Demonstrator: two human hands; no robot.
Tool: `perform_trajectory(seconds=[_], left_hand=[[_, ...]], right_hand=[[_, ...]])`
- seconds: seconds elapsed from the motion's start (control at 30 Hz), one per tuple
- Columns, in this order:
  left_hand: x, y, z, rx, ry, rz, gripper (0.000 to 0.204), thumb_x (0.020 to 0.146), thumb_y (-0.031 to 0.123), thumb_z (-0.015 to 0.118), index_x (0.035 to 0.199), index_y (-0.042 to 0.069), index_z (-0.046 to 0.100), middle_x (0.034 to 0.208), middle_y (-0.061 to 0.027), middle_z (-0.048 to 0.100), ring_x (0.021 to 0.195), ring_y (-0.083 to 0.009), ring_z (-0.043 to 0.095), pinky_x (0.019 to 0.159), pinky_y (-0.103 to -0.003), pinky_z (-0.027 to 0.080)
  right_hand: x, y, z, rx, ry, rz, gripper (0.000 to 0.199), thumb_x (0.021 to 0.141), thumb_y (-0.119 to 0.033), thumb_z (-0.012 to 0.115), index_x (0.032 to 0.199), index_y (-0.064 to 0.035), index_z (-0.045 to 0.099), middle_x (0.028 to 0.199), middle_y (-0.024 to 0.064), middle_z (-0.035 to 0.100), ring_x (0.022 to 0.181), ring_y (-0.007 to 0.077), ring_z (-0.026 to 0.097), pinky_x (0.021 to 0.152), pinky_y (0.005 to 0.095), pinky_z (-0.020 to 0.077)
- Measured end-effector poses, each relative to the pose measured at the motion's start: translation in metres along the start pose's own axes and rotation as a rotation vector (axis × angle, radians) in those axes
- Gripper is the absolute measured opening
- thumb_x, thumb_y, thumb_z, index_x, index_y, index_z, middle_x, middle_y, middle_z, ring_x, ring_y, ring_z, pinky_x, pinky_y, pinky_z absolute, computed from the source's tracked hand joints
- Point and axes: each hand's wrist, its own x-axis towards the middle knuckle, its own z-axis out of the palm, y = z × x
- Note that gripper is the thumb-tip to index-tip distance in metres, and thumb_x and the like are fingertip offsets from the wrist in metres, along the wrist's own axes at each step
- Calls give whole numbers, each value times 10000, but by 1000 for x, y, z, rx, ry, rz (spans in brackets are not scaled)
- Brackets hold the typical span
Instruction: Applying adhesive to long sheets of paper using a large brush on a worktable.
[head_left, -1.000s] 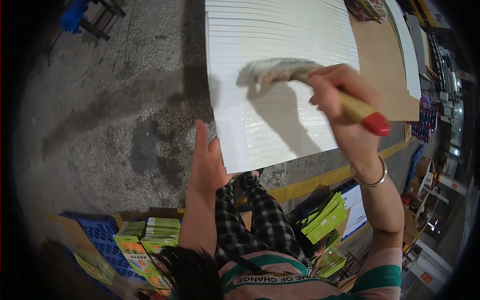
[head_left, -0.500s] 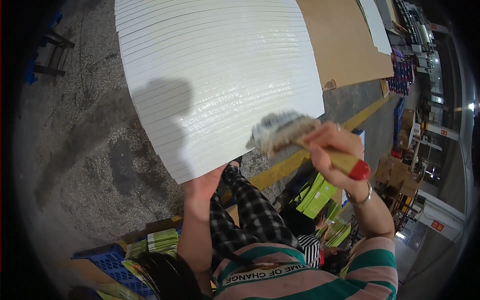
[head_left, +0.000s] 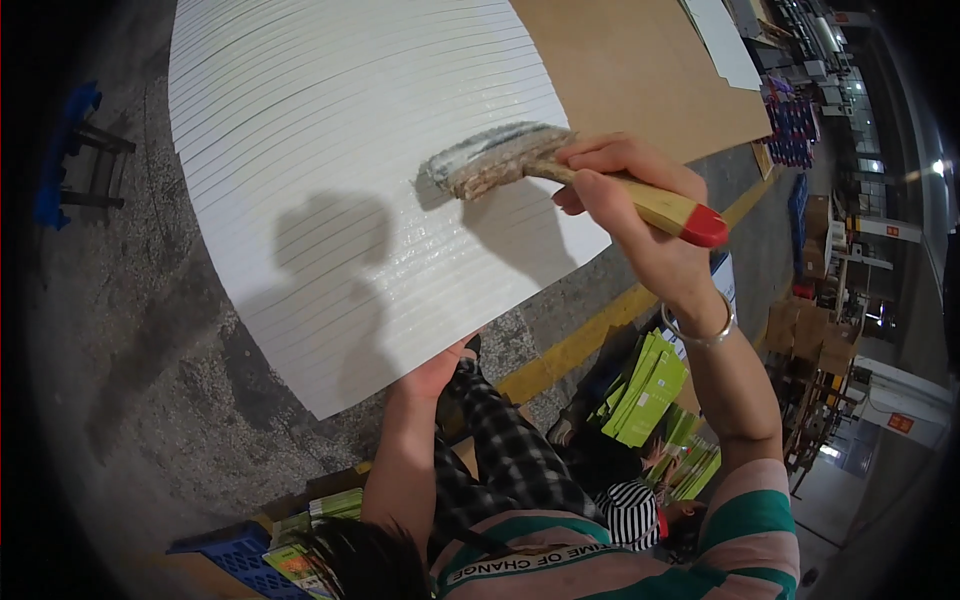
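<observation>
A wide brush (head_left: 500, 162) is in my right hand (head_left: 655, 225), with my fingers closed round its wooden, red-ended handle. The pale, wet-looking bristles are at the surface of overlapping white sheets (head_left: 300, 130), fanned out in narrow strips. Glossy wet streaks show on the middle strips. My left hand (head_left: 432, 376) is at the near edge of the sheets; its fingers are hidden beneath them. Shadows of my head and of the brush arm fall across the white strips.
Beyond the sheets lies a brown board (head_left: 650, 80). Green packages (head_left: 645, 390) are stacked at the lower right beside another person in a striped top (head_left: 632, 515). A blue crate (head_left: 235, 560) stands lower left, a blue-topped stand (head_left: 68, 160) far left. Yellow line (head_left: 570, 350) on the floor.
My right hand has carried the brush up and left, from near the right edge onto the middle of the white sheets. My left hand stays at the near edge. The view has shifted slightly.
</observation>
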Motion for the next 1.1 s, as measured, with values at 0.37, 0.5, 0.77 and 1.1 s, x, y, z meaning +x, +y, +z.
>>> perform_trajectory(seconds=[0.37, 0.5, 0.77, 1.1], left_hand=[[7, -2, 4, -93, -59, -70, 634, 919, 481, 357, 1390, 65, 271, 1415, -165, 316, 1290, -377, 321, 1018, -601, 299], [0, 3, -7, 79, -19, -37, 651, 912, 496, 370, 1392, 67, 268, 1418, -168, 308, 1272, -390, 346, 993, -601, 332], [3, -3, -3, -33, 38, -31, 551, 899, 475, 441, 1320, 119, 412, 1309, -89, 456, 1178, -259, 469, 944, -441, 429], [16, -17, -9, -112, 112, -39, 499, 895, 444, 473, 1293, 144, 450, 1296, -25, 482, 1186, -222, 461, 981, -400, 398]], right_hand=[[15, 1, -11, -13, -116, 107, 135, 772, -118, 647, 753, 12, 615, 787, 88, 657, 693, 123, 604, 599, 227, 476], [-1, 3, -18, -102, -304, 68, 149, 781, -121, 637, 757, 24, 613, 766, 86, 656, 672, 112, 605, 577, 228, 475], [22, 7, -19, -38, -182, 174, 195, 789, -172, 633, 767, 22, 635, 748, 104, 651, 666, 134, 628, 570, 235, 498], [29, 2, -19, -2, -118, 119, 187, 780, -171, 637, 740, 11, 633, 744, 87, 648, 623, 107, 606, 515, 222, 471]])
